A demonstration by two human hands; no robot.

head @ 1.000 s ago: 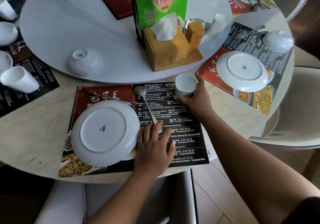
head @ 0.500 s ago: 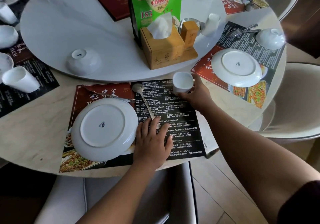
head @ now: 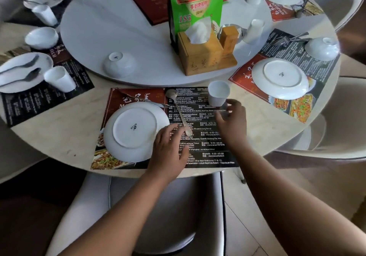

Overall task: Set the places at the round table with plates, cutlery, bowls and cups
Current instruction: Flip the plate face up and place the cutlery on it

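Note:
A white plate lies upside down on the left half of the near placemat. A metal spoon lies on the mat beside it, its handle end at the fingertips of my left hand, which rests flat on the mat. A white cup stands upright at the mat's far right corner. My right hand hovers just short of the cup, fingers loosely curled, holding nothing. A white bowl sits upside down on the turntable.
A wooden tissue box and a green snack bag stand on the turntable. Other places lie left and right, with an upturned plate, a bowl, a tipped cup and spoons. A pale chair sits below me.
My right hand has let go of the cup and drawn back toward me. The cup stays upright on the mat. My left hand remains by the spoon handle.

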